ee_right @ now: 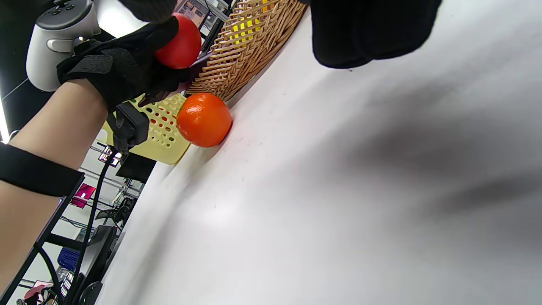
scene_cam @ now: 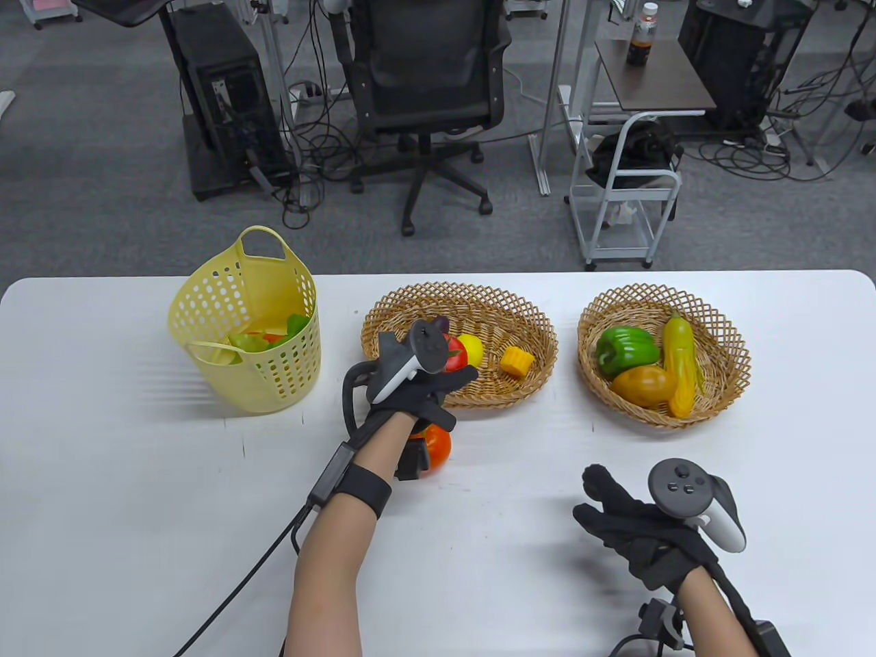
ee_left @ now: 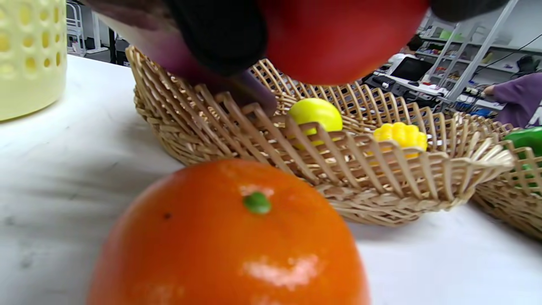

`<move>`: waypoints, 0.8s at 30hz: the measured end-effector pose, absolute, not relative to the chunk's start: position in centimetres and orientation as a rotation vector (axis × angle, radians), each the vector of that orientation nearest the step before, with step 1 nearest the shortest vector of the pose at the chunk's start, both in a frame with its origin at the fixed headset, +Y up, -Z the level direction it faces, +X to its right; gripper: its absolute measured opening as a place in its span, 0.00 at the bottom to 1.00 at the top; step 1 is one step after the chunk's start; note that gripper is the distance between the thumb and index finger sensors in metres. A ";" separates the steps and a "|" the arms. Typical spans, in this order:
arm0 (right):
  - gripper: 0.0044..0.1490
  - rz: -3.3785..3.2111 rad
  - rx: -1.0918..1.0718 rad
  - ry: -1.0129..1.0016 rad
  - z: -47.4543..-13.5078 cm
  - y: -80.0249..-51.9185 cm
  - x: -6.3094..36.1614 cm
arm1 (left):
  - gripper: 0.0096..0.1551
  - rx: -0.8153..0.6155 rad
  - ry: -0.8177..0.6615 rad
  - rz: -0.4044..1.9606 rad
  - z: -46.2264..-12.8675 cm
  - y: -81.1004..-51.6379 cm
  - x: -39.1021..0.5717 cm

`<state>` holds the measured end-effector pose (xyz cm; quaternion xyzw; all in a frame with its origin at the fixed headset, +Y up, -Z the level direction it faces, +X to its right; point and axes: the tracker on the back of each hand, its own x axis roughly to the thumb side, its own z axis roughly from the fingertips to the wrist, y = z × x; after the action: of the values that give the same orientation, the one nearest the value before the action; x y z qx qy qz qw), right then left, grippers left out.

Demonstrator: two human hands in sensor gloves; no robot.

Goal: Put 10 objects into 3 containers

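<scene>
Left hand (scene_cam: 410, 393) grips a round red tomato (ee_right: 180, 42) over the middle woven wicker basket (scene_cam: 527, 328) — right hand (scene_cam: 633, 523) hovers open, empty.

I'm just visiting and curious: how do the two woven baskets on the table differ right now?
The middle woven basket holds small pieces, a yellow ball and a corn chunk; the right woven basket holds larger ones: a green pepper, a whole corn cob and a brownish fruit. The left hand holds a red fruit over the middle basket's near rim; no hand is at the right basket. Both share the same open weave.
</scene>
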<state>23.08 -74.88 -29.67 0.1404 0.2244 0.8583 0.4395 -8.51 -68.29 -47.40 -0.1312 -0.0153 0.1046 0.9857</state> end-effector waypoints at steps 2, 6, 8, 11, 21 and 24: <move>0.53 2.134 0.350 0.556 -29.7 -74.9 23.1 | 0.61 -0.263 -0.022 0.197 -47.5 -68.6 -8.2; 0.53 2.136 0.357 0.556 -29.7 -74.8 23.1 | 0.55 -0.233 -0.036 0.194 -47.2 -68.7 -8.4; 0.53 2.141 0.362 0.560 -29.7 -74.9 23.1 | 0.53 -0.207 -0.059 0.194 -46.7 -68.5 -8.6; 0.53 2.147 0.365 0.563 -29.6 -74.9 23.0 | 0.52 -0.164 -0.125 0.180 -45.7 -68.0 -8.8; 0.53 2.149 0.374 0.565 -29.5 -74.9 22.8 | 0.50 -0.226 -0.274 0.117 -42.1 -69.3 -10.0; 0.52 2.149 0.378 0.569 -29.4 -74.9 22.7 | 0.50 -0.249 -0.291 0.077 -41.5 -70.1 -10.1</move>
<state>22.72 -74.89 -29.44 0.1512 0.2278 0.8610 0.4288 -10.14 -70.10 -41.48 -0.1235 -0.1447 0.0381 0.9810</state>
